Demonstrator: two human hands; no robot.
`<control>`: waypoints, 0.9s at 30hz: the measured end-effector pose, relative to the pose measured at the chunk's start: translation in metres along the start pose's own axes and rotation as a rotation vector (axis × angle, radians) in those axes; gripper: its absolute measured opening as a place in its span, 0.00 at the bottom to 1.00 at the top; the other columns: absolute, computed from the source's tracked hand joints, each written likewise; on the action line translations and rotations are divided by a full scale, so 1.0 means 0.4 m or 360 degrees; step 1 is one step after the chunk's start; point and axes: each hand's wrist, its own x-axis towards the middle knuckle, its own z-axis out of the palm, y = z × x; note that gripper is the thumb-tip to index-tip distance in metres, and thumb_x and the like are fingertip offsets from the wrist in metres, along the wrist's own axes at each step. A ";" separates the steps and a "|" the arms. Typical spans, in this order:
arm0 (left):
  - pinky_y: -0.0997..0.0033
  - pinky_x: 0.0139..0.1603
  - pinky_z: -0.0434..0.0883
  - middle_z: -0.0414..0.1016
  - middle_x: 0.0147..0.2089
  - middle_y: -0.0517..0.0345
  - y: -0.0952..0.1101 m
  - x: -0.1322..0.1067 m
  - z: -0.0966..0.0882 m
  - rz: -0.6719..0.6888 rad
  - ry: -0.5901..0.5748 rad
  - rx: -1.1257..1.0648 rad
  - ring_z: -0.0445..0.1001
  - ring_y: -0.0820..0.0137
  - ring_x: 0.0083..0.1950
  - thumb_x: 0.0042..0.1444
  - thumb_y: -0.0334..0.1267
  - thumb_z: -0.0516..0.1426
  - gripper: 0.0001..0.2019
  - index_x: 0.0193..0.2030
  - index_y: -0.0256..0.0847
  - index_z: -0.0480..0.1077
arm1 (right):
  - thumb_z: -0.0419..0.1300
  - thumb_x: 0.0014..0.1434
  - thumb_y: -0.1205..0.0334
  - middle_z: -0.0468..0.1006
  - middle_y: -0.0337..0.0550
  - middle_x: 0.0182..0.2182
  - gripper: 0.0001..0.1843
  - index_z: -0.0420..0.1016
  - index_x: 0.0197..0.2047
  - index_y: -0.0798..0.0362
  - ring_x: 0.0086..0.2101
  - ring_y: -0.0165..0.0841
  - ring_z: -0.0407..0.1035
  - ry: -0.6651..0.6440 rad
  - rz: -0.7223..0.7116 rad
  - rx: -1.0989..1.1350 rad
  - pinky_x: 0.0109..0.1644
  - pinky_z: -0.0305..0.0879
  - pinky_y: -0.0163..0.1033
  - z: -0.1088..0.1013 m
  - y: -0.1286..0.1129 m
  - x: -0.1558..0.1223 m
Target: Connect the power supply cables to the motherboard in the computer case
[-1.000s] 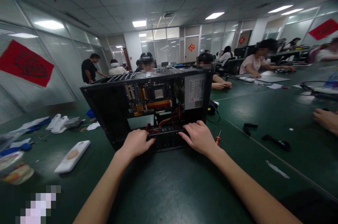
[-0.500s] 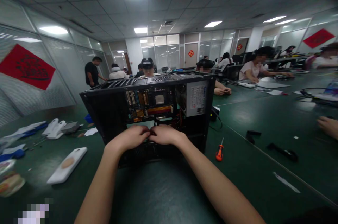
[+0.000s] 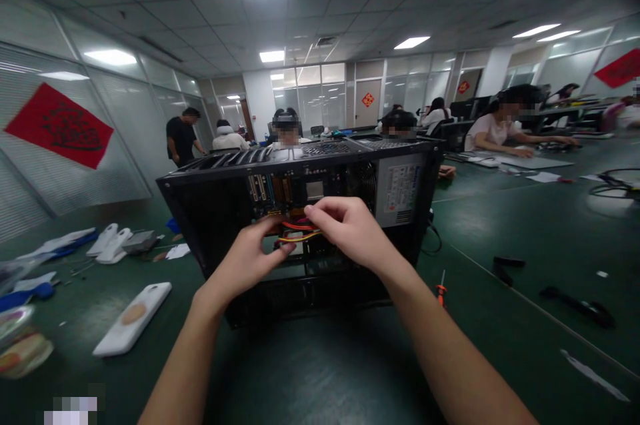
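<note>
A black computer case (image 3: 300,158) stands on the green table with its open side towards me. Inside show a motherboard (image 3: 286,189) and a power supply (image 3: 397,188) with a white label. My right hand (image 3: 350,228) pinches red and yellow power cables (image 3: 299,227) in front of the board, thumb and forefinger together. My left hand (image 3: 253,251) is at the left end of these cables, with thumb and fingers apart on either side of them. Whether its fingertips touch the cables I cannot tell. The cable ends are hidden.
A white phone-shaped object (image 3: 133,318) lies left of the case. An orange screwdriver (image 3: 441,295) lies to the right, partly behind my forearm. Black parts (image 3: 577,305) lie further right. Several people sit around the table, one of them (image 3: 510,125) on the right.
My hands were close together low in the case. They have moved apart and my right hand has risen, with red and yellow cables now drawn out between them. The view has shifted slightly.
</note>
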 end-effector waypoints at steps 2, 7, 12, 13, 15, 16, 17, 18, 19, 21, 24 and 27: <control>0.62 0.55 0.74 0.80 0.52 0.52 0.016 -0.004 -0.007 -0.0030 -0.0021 -0.0104 0.78 0.60 0.51 0.59 0.42 0.62 0.16 0.53 0.40 0.74 | 0.57 0.65 0.46 0.75 0.38 0.24 0.23 0.79 0.31 0.57 0.26 0.27 0.64 -0.0065 0.0010 -0.0038 0.30 0.54 0.33 -0.020 -0.017 -0.013; 0.64 0.55 0.74 0.80 0.50 0.53 0.045 -0.015 -0.015 0.0038 0.0019 -0.0122 0.78 0.62 0.50 0.57 0.35 0.62 0.16 0.53 0.40 0.74 | 0.56 0.67 0.46 0.72 0.37 0.21 0.24 0.79 0.30 0.57 0.24 0.26 0.62 -0.0441 0.0020 -0.0329 0.28 0.49 0.34 -0.035 -0.026 -0.037; 0.65 0.58 0.73 0.78 0.56 0.53 0.084 -0.016 -0.005 0.0181 -0.0056 -0.0068 0.77 0.62 0.54 0.53 0.31 0.63 0.26 0.60 0.43 0.70 | 0.59 0.65 0.49 0.72 0.37 0.21 0.21 0.77 0.27 0.57 0.23 0.25 0.60 -0.0638 -0.0062 -0.0394 0.28 0.48 0.34 -0.024 -0.044 -0.051; 0.65 0.58 0.72 0.77 0.57 0.53 0.091 -0.017 -0.003 0.0197 -0.0064 -0.0070 0.77 0.62 0.54 0.53 0.30 0.63 0.27 0.61 0.44 0.69 | 0.60 0.64 0.51 0.71 0.36 0.20 0.20 0.75 0.26 0.57 0.22 0.24 0.60 -0.0620 -0.0055 -0.0376 0.27 0.48 0.34 -0.022 -0.048 -0.052; 0.64 0.60 0.72 0.76 0.58 0.53 0.104 -0.017 0.001 0.0217 -0.0056 -0.0065 0.76 0.62 0.56 0.52 0.29 0.63 0.28 0.62 0.43 0.69 | 0.60 0.63 0.55 0.71 0.36 0.20 0.17 0.74 0.26 0.56 0.22 0.24 0.60 -0.0587 -0.0011 -0.0287 0.27 0.49 0.33 -0.022 -0.055 -0.054; 0.64 0.60 0.71 0.76 0.59 0.53 0.108 -0.018 0.002 0.0226 -0.0036 -0.0064 0.76 0.61 0.56 0.52 0.29 0.63 0.28 0.62 0.43 0.69 | 0.60 0.63 0.56 0.72 0.36 0.20 0.16 0.74 0.26 0.56 0.22 0.24 0.61 -0.0568 0.0024 -0.0211 0.27 0.51 0.33 -0.024 -0.059 -0.054; 0.63 0.61 0.71 0.75 0.60 0.52 0.111 -0.018 0.003 0.0237 -0.0011 -0.0072 0.75 0.61 0.57 0.52 0.29 0.63 0.29 0.62 0.43 0.68 | 0.60 0.62 0.56 0.73 0.36 0.21 0.16 0.75 0.27 0.56 0.22 0.25 0.62 -0.0549 0.0064 -0.0124 0.27 0.52 0.32 -0.026 -0.062 -0.055; 0.63 0.61 0.71 0.74 0.60 0.52 0.113 -0.018 0.004 0.0247 0.0008 -0.0092 0.75 0.61 0.57 0.52 0.29 0.63 0.30 0.63 0.43 0.67 | 0.60 0.62 0.56 0.73 0.37 0.21 0.15 0.75 0.27 0.56 0.22 0.25 0.63 -0.0529 0.0104 -0.0039 0.27 0.54 0.32 -0.028 -0.065 -0.056; 0.64 0.60 0.71 0.74 0.61 0.52 0.114 -0.018 0.004 0.0255 0.0020 -0.0121 0.75 0.62 0.57 0.52 0.30 0.63 0.31 0.64 0.43 0.66 | 0.60 0.62 0.55 0.74 0.37 0.21 0.15 0.74 0.27 0.56 0.22 0.25 0.63 -0.0510 0.0142 0.0038 0.27 0.55 0.32 -0.030 -0.068 -0.057; 0.65 0.58 0.73 0.74 0.61 0.51 0.115 -0.019 0.005 0.0257 0.0022 -0.0178 0.76 0.62 0.56 0.53 0.31 0.62 0.32 0.66 0.44 0.64 | 0.60 0.62 0.54 0.73 0.37 0.21 0.16 0.74 0.27 0.56 0.22 0.25 0.64 -0.0488 0.0192 0.0146 0.27 0.57 0.32 -0.033 -0.073 -0.059; 0.67 0.55 0.74 0.76 0.58 0.52 0.118 -0.020 0.004 0.0234 0.0031 -0.0164 0.78 0.64 0.53 0.55 0.32 0.61 0.31 0.66 0.44 0.64 | 0.60 0.61 0.54 0.73 0.36 0.22 0.16 0.73 0.27 0.55 0.23 0.25 0.64 -0.0464 0.0174 0.0180 0.28 0.58 0.32 -0.031 -0.077 -0.062; 0.68 0.52 0.75 0.77 0.56 0.53 0.126 -0.023 -0.002 0.0211 0.0035 -0.0058 0.78 0.65 0.50 0.55 0.32 0.60 0.28 0.64 0.43 0.66 | 0.60 0.61 0.55 0.73 0.36 0.23 0.14 0.75 0.28 0.55 0.25 0.26 0.64 -0.0434 0.0126 0.0113 0.29 0.58 0.33 -0.024 -0.077 -0.065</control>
